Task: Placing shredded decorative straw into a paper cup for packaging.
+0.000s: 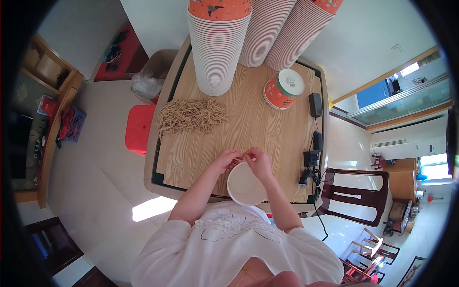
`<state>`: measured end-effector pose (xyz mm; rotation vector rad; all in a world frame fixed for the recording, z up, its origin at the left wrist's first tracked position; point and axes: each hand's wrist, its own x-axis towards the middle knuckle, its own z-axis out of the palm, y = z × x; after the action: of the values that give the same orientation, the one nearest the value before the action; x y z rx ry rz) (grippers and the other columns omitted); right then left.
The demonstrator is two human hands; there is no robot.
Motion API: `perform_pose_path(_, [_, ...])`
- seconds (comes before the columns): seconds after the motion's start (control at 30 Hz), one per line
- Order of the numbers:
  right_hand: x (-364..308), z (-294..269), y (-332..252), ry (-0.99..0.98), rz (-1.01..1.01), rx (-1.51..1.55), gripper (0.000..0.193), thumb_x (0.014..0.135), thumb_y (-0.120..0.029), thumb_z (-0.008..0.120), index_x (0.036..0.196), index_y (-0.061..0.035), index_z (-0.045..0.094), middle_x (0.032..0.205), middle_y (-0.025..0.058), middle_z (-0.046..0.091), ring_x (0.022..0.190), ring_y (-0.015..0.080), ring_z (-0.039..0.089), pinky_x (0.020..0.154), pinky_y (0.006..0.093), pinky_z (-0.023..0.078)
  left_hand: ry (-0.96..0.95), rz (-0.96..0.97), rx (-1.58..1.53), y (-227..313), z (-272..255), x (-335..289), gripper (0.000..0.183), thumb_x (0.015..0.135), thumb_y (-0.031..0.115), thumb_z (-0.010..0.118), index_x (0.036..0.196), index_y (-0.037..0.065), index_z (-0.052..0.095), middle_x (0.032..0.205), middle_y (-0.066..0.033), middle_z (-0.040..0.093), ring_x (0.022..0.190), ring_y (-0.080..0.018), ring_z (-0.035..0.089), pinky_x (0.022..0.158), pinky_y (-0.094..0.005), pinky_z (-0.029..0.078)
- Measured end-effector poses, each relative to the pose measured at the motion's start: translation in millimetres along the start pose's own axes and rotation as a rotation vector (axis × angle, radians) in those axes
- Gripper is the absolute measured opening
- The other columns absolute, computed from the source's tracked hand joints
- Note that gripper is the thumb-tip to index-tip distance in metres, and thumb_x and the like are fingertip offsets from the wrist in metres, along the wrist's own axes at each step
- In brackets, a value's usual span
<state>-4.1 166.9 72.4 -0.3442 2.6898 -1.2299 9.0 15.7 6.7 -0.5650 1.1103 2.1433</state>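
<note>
A white paper bucket (245, 187) stands open at the near edge of the wooden table (267, 134). Both hands meet at its far rim. My left hand (226, 159) pinches a thin tan string, and my right hand (257, 161) holds the same string at the rim. A heap of tan strings (191, 115) lies on the table to the left, apart from both hands. A finished orange bucket with a white lid (284, 89) lies on its side further back.
Three tall stacks of nested paper buckets (217, 48) stand at the table's far end. Black adapters and cables (313, 153) lie along the right edge. A red stool (139, 128) stands left of the table, a dark wooden chair (356, 193) to the right.
</note>
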Motion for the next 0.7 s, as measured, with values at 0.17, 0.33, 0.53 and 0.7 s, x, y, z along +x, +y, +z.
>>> perform_pose_path(0.17, [-3.1, 2.0, 4.3, 0.014, -0.028, -0.001, 0.009, 0.074, -0.007, 0.06, 0.081, -0.0021, 0.061, 0.08, 0.0119, 0.059, 0.071, 0.0247, 0.06, 0.063, 0.0307, 0.049, 0.045, -0.036, 0.008, 3.3, 6.9, -3.1, 0.009, 0.081, 0.018, 0.054, 0.079, 0.01, 0.058, 0.068, 0.002, 0.057, 0.053, -0.0063, 0.051, 0.044, -0.0179, 0.038])
perform_pose_path(0.33, [-2.2, 1.0, 4.4, -0.005, -0.052, 0.014, 0.011, 0.074, -0.006, 0.059, 0.084, -0.0034, 0.063, 0.08, 0.0121, 0.059, 0.072, 0.0252, 0.06, 0.064, 0.0305, 0.049, 0.028, -0.039, -0.052, -1.3, -4.1, 3.5, 0.01, 0.08, 0.019, 0.055, 0.08, 0.009, 0.059, 0.068, 0.0012, 0.058, 0.053, -0.0068, 0.051, 0.043, -0.0185, 0.037])
perform_pose_path(0.53, [0.3, -2.5, 8.9, -0.045, -0.061, 0.064, 0.014, 0.075, -0.005, 0.057, 0.088, -0.0035, 0.063, 0.081, 0.0124, 0.06, 0.074, 0.0249, 0.06, 0.066, 0.03, 0.049, 0.01, -0.027, -0.077, 1.9, -3.7, 0.7, 0.009, 0.078, 0.015, 0.058, 0.082, 0.007, 0.059, 0.066, 0.0004, 0.057, 0.053, -0.0062, 0.05, 0.041, -0.0173, 0.035])
perform_pose_path(0.7, [2.6, -1.4, 10.3, -0.058, -0.066, 0.093, 0.013, 0.077, -0.007, 0.057, 0.087, -0.0027, 0.064, 0.082, 0.0129, 0.061, 0.075, 0.0232, 0.06, 0.066, 0.0289, 0.048, 0.056, 0.003, -0.02, 2.1, -1.3, -0.1, 0.007, 0.078, 0.011, 0.059, 0.083, 0.006, 0.059, 0.064, 0.0008, 0.054, 0.052, -0.0056, 0.048, 0.04, -0.0161, 0.032])
